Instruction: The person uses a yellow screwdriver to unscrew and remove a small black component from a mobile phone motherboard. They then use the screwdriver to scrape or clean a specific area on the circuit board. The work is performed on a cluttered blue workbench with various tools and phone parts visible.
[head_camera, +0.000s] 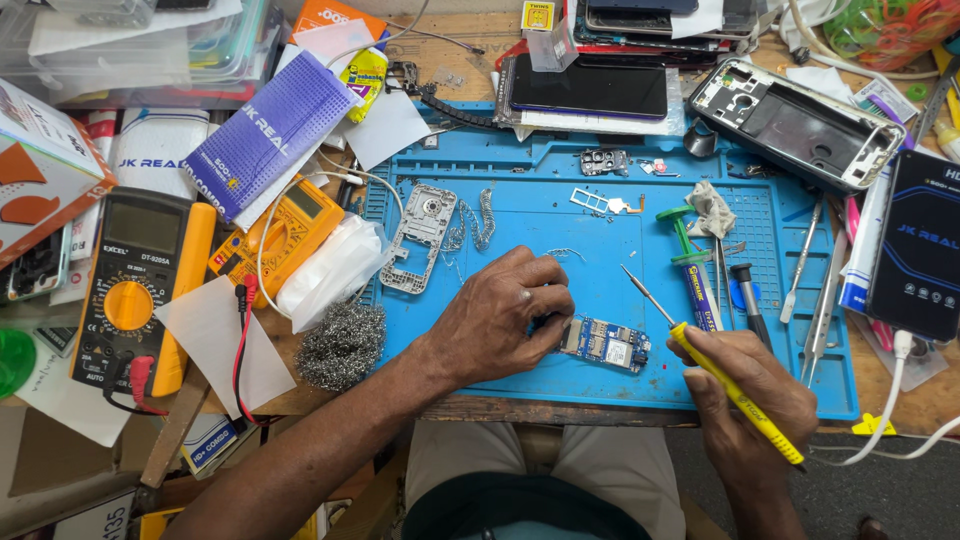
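A small blue circuit board (606, 345) lies on the blue work mat (560, 215) near its front edge. My left hand (500, 315) rests on the mat with its fingertips pressing the board's left end. My right hand (750, 400) holds a yellow-handled soldering iron (730, 390) like a pen. Its metal tip (640, 288) points up and left, apart from the board and a little to the right of it.
A grey phone frame (421, 235) lies at the mat's left, a syringe and tweezers (700, 270) at its right. Two multimeters (140, 290), steel wool (342, 345), an open phone shell (800, 125) and a dark phone (590, 88) crowd the bench around the mat.
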